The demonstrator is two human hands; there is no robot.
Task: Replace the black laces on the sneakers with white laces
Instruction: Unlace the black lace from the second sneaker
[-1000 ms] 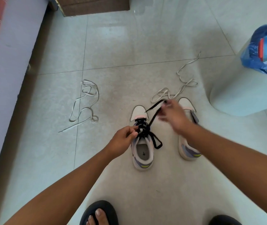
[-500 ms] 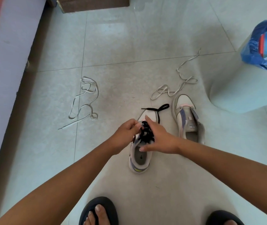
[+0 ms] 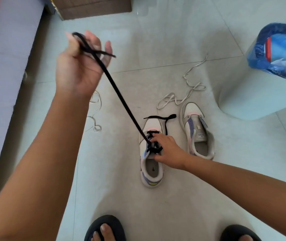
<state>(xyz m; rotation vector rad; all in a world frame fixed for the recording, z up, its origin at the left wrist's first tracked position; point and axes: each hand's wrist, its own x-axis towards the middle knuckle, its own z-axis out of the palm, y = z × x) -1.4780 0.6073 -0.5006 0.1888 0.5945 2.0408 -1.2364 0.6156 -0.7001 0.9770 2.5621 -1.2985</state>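
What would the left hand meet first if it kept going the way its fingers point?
Probably the brown cardboard box by the wall. The left hand, gripping the black lace, points up-frame across bare floor tiles. Depth is unclear, since the hand is raised well above the floor.

Glossy pale tiles cover the floor (image 3: 173, 40); the black lace (image 3: 121, 100) looks matt woven cloth, the bin liner (image 3: 260, 47) shiny blue plastic.
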